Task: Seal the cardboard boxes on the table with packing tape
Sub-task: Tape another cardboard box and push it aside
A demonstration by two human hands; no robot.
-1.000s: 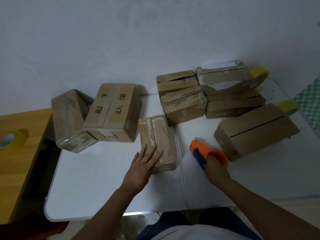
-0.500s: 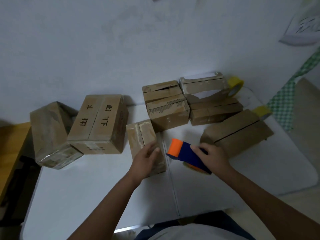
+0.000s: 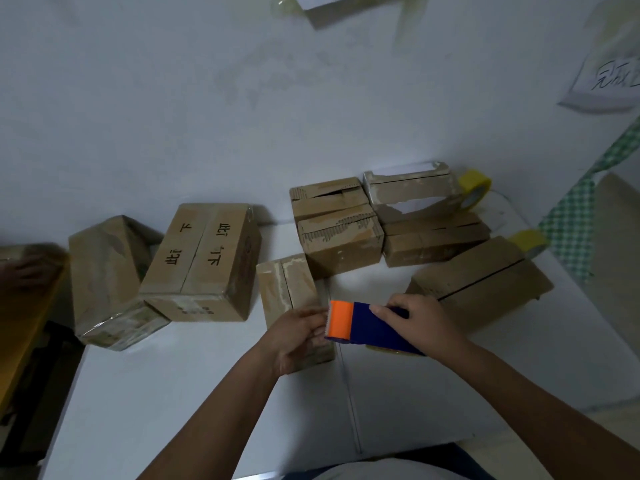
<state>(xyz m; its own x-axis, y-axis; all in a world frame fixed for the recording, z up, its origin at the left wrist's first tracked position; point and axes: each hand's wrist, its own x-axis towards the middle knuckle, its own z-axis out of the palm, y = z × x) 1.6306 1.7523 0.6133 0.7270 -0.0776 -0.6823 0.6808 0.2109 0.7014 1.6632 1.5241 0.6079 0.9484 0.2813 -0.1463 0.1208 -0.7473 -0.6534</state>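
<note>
The right hand point(image 3: 420, 322) grips the one tape dispenser point(image 3: 367, 325), its orange end touching the left hand point(image 3: 296, 332), whose fingers curl at that end above the small box point(image 3: 294, 299), long axis running away, among eight boxes and two yellow rolls on the worktop point(image 3: 207, 410).

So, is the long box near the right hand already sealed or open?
Not sealed. The long box shows a dark open gap along its top seam, with no tape visible over it.
</note>
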